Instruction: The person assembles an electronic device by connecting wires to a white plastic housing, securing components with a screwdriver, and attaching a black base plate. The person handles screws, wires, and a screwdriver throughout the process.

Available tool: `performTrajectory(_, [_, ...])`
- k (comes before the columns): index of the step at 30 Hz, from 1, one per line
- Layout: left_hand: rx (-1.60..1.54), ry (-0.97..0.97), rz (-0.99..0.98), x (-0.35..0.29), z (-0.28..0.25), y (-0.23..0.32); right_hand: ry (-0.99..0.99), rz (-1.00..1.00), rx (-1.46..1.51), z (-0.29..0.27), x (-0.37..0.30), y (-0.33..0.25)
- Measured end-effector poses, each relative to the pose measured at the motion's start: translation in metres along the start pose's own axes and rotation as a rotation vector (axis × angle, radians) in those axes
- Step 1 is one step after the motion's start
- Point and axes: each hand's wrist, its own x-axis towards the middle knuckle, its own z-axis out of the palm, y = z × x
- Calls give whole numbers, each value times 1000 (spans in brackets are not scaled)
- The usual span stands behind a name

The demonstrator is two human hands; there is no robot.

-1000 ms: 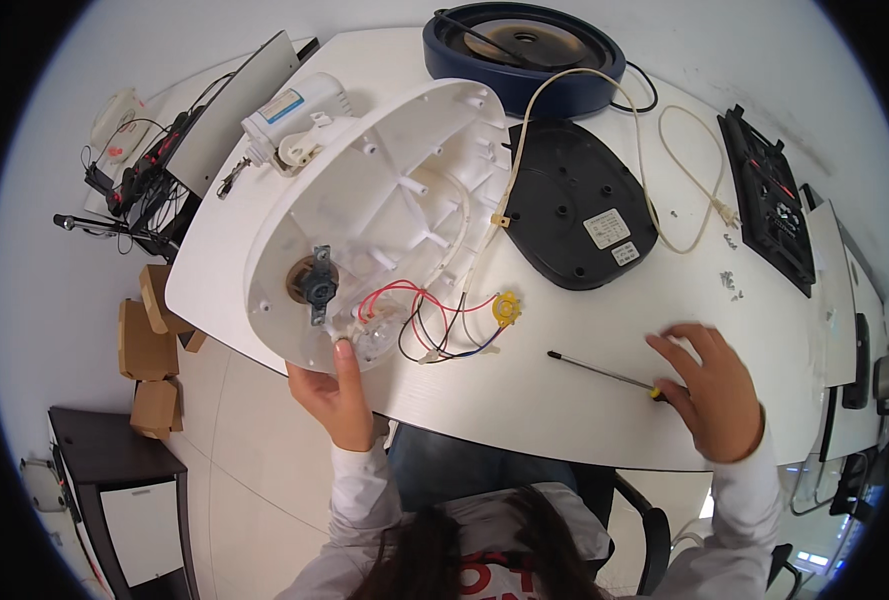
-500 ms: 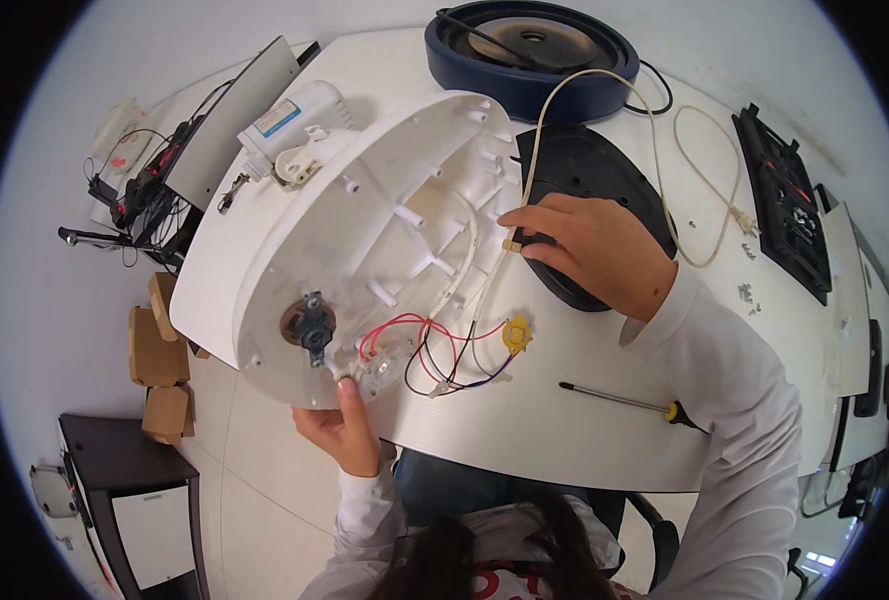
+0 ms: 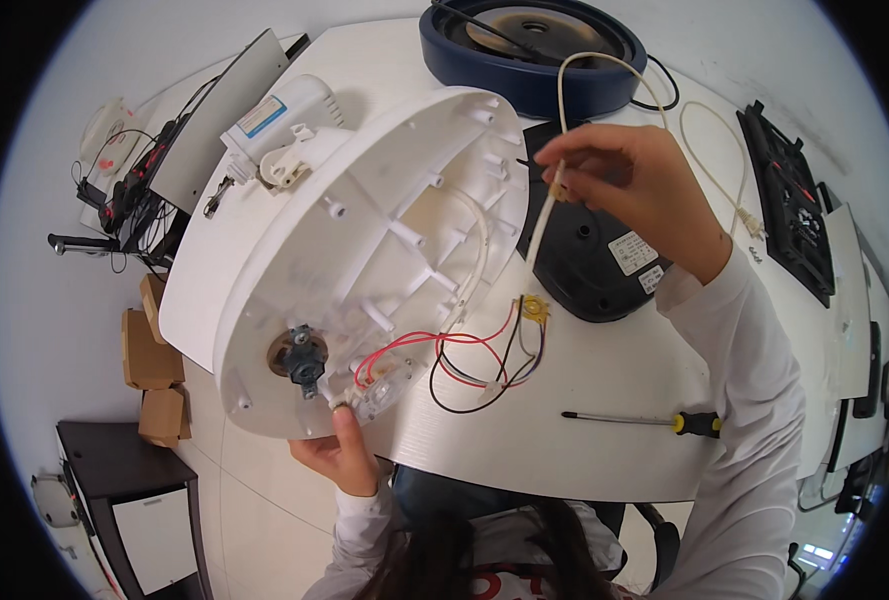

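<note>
My left hand (image 3: pixel 342 455) grips the lower rim of a large white plastic housing (image 3: pixel 264 290), thumb inside. The housing is tilted, its ribbed, post-studded inside facing me. A dark switch (image 3: pixel 304 362) is fixed near its lower end. Next to my thumb is a clear plastic box (image 3: pixel 392 385), with red wires (image 3: pixel 414 342) leading from it. My right hand (image 3: pixel 644 185) pinches a cream power cord (image 3: pixel 541 235) in its fingers, by a small collar on the cord. Below it, black and coloured wires run near a yellow round part (image 3: pixel 534 308).
A black base plate (image 3: pixel 584 255) lies under my right hand. Nearby on the white table (image 3: pixel 524 450) is a screwdriver (image 3: pixel 644 420). Behind stand a dark blue round base (image 3: pixel 524 75) and a white motor housing (image 3: pixel 282 115). An open black tool case (image 3: pixel 789 200) lies to the right.
My right hand has moved up and right, pulling the cord along. The white housing has shifted a little left and down with my left hand. More of the black base plate shows.
</note>
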Motion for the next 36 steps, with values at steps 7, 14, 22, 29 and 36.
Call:
performTrajectory(7, [25, 27, -48, -2, -2, -1, -94, 83, 206, -2, 13, 5])
performTrajectory(14, [19, 103, -47, -1, 3, 0, 27, 138, 234, 15, 13, 13])
performTrajectory(22, [48, -34, -27, -2, -4, -1, 100, 87, 446, 30, 10, 19])
performTrajectory(29, [95, 33, 31, 1, 4, -1, 78, 92, 454, 24, 10, 20])
performTrajectory(36, [471, 30, 687, 20, 23, 72, 46, 93, 492, 26, 16, 21])
